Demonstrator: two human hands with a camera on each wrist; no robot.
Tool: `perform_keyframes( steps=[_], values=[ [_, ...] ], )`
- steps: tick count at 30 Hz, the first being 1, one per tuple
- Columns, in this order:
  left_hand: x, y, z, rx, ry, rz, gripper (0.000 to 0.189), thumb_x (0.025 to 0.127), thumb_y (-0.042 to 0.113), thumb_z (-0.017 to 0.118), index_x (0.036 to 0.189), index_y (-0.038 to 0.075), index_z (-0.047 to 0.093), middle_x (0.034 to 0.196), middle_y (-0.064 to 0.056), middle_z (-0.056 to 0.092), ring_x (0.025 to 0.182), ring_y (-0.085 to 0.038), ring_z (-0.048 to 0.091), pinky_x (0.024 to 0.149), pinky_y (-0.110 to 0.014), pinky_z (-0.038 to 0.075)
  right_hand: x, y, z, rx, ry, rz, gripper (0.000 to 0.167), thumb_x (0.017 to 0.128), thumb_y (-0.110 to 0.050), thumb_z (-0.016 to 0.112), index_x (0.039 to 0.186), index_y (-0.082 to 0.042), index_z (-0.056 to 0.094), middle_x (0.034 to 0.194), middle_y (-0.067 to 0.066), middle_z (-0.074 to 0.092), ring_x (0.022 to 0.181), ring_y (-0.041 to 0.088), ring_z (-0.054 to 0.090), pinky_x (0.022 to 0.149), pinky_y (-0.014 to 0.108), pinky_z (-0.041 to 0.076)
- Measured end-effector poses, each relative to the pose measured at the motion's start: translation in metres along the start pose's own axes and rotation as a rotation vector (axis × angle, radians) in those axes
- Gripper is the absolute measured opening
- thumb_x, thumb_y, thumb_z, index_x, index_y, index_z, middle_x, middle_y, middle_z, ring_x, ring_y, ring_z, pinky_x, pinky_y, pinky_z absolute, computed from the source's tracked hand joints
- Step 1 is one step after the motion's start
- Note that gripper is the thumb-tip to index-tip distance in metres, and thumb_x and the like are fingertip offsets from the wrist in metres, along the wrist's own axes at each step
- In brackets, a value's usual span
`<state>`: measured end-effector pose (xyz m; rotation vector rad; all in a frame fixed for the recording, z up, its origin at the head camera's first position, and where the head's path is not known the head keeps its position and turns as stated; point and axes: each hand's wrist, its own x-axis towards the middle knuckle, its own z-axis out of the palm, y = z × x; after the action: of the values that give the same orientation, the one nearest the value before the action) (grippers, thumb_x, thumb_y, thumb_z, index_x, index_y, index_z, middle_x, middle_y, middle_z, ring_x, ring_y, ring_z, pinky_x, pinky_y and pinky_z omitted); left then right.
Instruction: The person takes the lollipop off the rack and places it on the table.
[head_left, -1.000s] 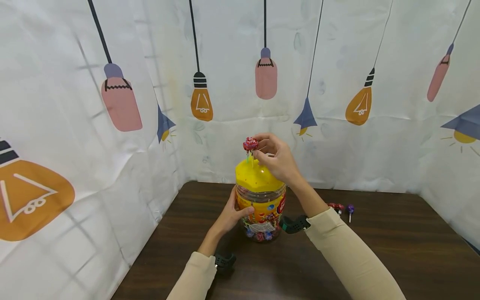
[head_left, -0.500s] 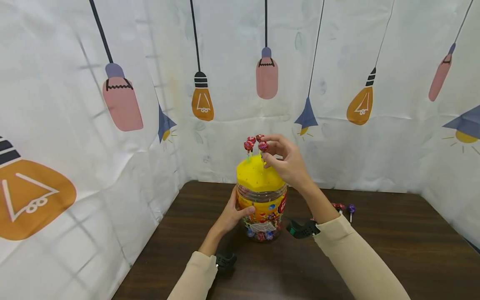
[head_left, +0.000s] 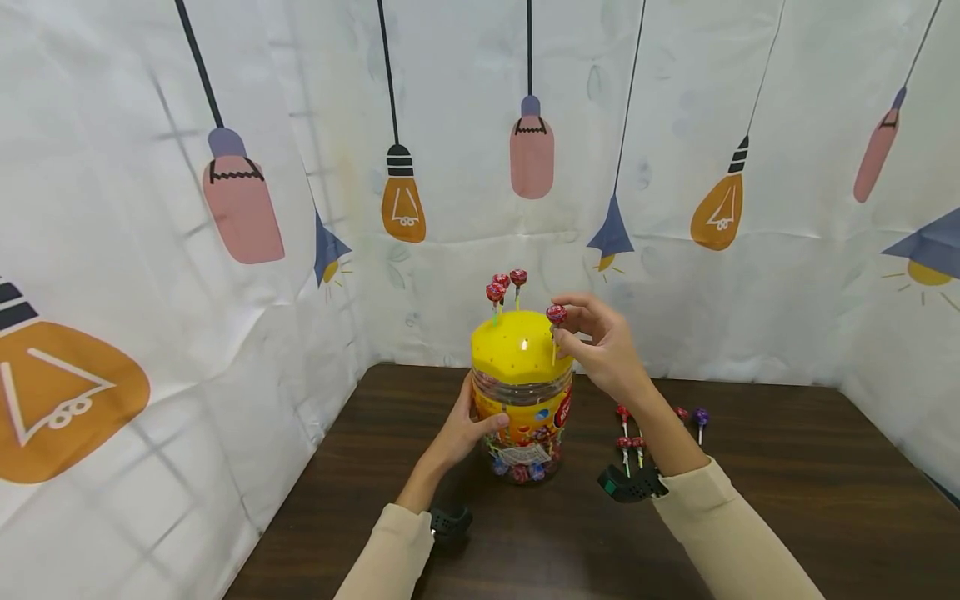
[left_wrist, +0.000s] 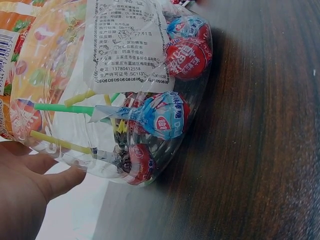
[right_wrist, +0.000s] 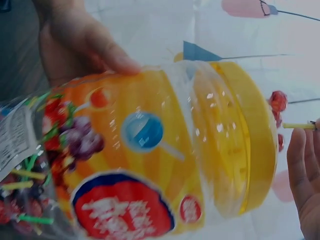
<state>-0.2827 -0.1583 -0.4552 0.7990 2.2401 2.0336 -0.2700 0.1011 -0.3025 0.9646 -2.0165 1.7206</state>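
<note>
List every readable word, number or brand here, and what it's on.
"电话: 13780412558": white label on the jar.
"SC113": same label; digits after it blurred.
"棒糖": blue lollipop wrapper.
Other label print, barcode digits, red wrapper, red logo: too small or blurred to read reliably.

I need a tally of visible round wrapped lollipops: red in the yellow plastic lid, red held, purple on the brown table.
Red round lollipops in lid: 3
Red lollipop in right hand: 1
Purple lollipop on table: 1
Total: 5
</note>
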Motion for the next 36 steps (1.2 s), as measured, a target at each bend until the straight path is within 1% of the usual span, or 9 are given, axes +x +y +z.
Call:
perform_keyframes(
  steps=[3,8,14,18,20,26,31,33,36],
  values=[
    [0.001,-0.001,0.0,-0.003,-0.002,0.003,0.092,0.094,0.044,0.073,0.161,0.041,0.01,0.155,-0.005,0.04,0.135,-0.025,0.051,0.111,-0.047,0.046,-0.01,0.005,-0.007,-0.007,0.009,0.013,0.041,0.095,0.002,0.064,0.135,-0.004,0.059,0.107,0.024,0.067,0.075,0.021,0.068,0.069,0.032,0.061],
    [0.001,0.0,0.001,-0.007,0.0,0.003,0.092,0.093,0.042,0.074,0.16,0.043,0.011,0.155,-0.003,0.041,0.135,-0.024,0.051,0.111,-0.046,0.046,-0.027,0.013,-0.019,-0.031,0.023,0.066,0.039,0.098,-0.002,0.065,0.136,-0.007,0.058,0.108,0.02,0.068,0.077,0.024,0.068,0.069,0.035,0.062],
    [0.0,0.0,0.002,-0.016,-0.006,0.013,0.091,0.094,0.041,0.073,0.161,0.042,0.01,0.155,-0.005,0.04,0.135,-0.025,0.051,0.11,-0.045,0.047,-0.05,0.028,-0.034,-0.084,0.027,0.137,0.038,0.099,-0.005,0.065,0.136,-0.008,0.057,0.099,0.007,0.067,0.069,0.025,0.068,0.066,0.034,0.061],
    [0.0,0.0,0.001,-0.014,-0.002,0.015,0.091,0.094,0.041,0.073,0.16,0.042,0.01,0.156,-0.004,0.04,0.135,-0.025,0.051,0.109,-0.044,0.047,-0.066,0.04,-0.046,-0.128,0.034,0.174,0.037,0.099,-0.005,0.066,0.135,-0.009,0.057,0.094,0.005,0.066,0.067,0.028,0.067,0.062,0.034,0.06],
    [0.0,0.001,0.001,-0.013,-0.001,0.011,0.092,0.094,0.041,0.073,0.16,0.044,0.01,0.156,-0.003,0.039,0.135,-0.024,0.051,0.109,-0.043,0.047,-0.074,0.045,-0.053,-0.145,0.043,0.189,0.037,0.099,-0.006,0.066,0.134,-0.009,0.058,0.092,0.005,0.065,0.067,0.027,0.067,0.061,0.034,0.06],
    [0.001,0.002,0.001,-0.034,-0.014,0.021,0.091,0.094,0.039,0.074,0.16,0.043,0.011,0.155,-0.004,0.04,0.134,-0.024,0.051,0.109,-0.043,0.048,-0.095,0.06,-0.072,-0.149,0.064,0.207,0.038,0.099,-0.004,0.065,0.136,-0.006,0.056,0.091,0.005,0.065,0.066,0.023,0.067,0.062,0.035,0.06],
    [0.002,0.002,0.001,-0.044,-0.016,0.029,0.09,0.094,0.038,0.074,0.16,0.042,0.012,0.154,-0.005,0.041,0.134,-0.024,0.051,0.108,-0.043,0.048,-0.112,0.07,-0.083,-0.183,0.077,0.213,0.037,0.099,-0.003,0.065,0.135,-0.004,0.055,0.091,0.005,0.064,0.066,0.021,0.067,0.061,0.035,0.06],
    [0.002,0.002,0.001,-0.042,-0.016,0.029,0.09,0.094,0.038,0.074,0.16,0.042,0.012,0.154,-0.005,0.041,0.134,-0.024,0.051,0.109,-0.043,0.048,-0.118,0.074,-0.087,-0.204,0.086,0.221,0.036,0.099,-0.004,0.065,0.134,-0.004,0.055,0.09,0.002,0.064,0.066,0.019,0.067,0.061,0.034,0.06],
    [0.002,0.001,0.001,-0.037,-0.016,0.027,0.091,0.094,0.038,0.074,0.16,0.042,0.012,0.154,-0.004,0.041,0.134,-0.024,0.051,0.11,-0.043,0.047,-0.128,0.08,-0.093,-0.208,0.105,0.236,0.036,0.098,-0.003,0.065,0.133,-0.003,0.055,0.089,-0.001,0.064,0.066,0.02,0.066,0.06,0.034,0.059]
  ],
)
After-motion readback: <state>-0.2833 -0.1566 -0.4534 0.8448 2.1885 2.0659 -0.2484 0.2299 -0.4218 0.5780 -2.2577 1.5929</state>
